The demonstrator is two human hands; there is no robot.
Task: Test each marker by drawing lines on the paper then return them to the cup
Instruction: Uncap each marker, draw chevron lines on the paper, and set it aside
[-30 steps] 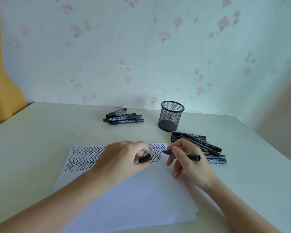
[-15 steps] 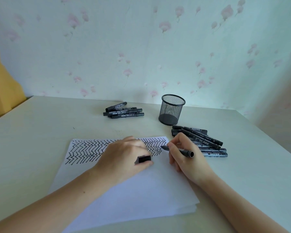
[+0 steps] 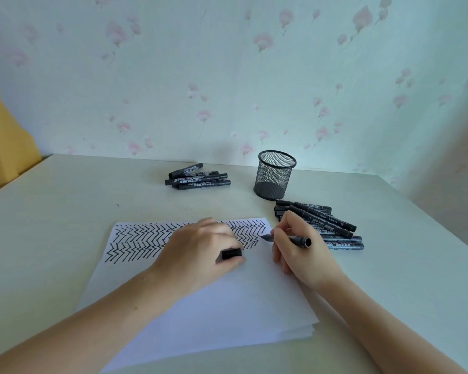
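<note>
The right hand (image 3: 303, 255) holds an uncapped marker (image 3: 288, 239) in a tight grip, tip on the paper (image 3: 214, 314). The left hand (image 3: 200, 255) pinches its cap (image 3: 231, 253). Nearby markers (image 3: 333, 225) read "700"; the cup (image 3: 275, 174) stands behind.

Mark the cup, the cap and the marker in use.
cup (image 3: 274, 174), head view, mesh wall.
cap (image 3: 231, 254), head view, its side, in left hand.
marker (image 3: 299, 241), head view, barrel near rear end, in right hand.

Wall (image 3: 227, 76) behind is pale bluish-green wallpaper with faded pink flowers on thin stems, running from 10 to 2 o'clock. Pale cream table (image 3: 52, 225) butts right up against it. Something yellow-orange (image 3: 3, 147) at 9 o'clock, can't tell what. Soft, even light.
</note>
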